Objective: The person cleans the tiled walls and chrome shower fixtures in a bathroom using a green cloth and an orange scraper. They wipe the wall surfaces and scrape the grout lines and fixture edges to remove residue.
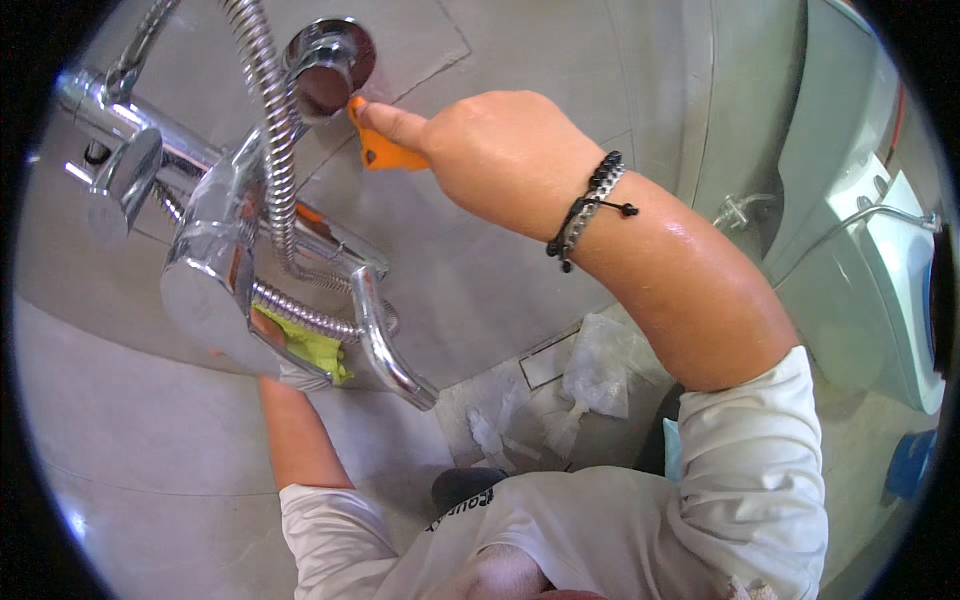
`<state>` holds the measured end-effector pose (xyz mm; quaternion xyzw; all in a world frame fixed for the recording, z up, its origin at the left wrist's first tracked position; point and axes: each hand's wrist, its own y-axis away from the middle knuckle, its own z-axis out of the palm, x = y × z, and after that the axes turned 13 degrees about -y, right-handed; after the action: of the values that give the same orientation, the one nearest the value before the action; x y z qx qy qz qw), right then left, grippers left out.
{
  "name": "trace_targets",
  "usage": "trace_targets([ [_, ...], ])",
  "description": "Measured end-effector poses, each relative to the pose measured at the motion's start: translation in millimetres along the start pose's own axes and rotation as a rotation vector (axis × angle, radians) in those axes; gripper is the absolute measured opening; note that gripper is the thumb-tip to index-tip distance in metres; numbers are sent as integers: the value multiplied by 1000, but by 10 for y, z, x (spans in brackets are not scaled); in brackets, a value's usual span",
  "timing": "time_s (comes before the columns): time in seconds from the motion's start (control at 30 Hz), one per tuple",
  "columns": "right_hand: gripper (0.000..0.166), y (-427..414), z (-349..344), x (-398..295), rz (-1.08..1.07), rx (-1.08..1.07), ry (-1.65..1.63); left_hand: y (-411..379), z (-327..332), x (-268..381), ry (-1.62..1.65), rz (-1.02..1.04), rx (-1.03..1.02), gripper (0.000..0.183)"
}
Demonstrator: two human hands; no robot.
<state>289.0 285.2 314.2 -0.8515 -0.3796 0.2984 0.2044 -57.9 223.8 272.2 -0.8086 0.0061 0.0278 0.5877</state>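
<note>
My right hand (502, 161) reaches up to the tiled wall, gripping a flat orange plastic piece (390, 152), possibly a scraper, with a small hole in it. My extended finger presses along it. Its tip meets the edge of a round chrome wall fitting (324, 90). Lower left, my left hand (268, 328) is mostly hidden behind the chrome shower mixer (210, 281). A yellow-green cloth (311, 349) shows beside that hand and appears to be held in it. The bent chrome spout (386, 352) hangs to the right of the cloth.
A coiled metal shower hose (274, 142) loops in front of the mixer. Below are a floor drain cover (547, 361) and crumpled clear plastic bags (600, 367). To the right stand a toilet (862, 300), a small valve (735, 210) and a blue container (911, 465).
</note>
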Motion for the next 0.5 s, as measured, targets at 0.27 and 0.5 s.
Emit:
trace_targets([
  [0.27, 42, -114, 27, 5, -59, 3, -45, 90, 6, -283, -307, 66, 62, 65],
  [0.5, 39, -72, 78, 48, -21, 9, -97, -89, -89, 331, -211, 132, -18, 67],
])
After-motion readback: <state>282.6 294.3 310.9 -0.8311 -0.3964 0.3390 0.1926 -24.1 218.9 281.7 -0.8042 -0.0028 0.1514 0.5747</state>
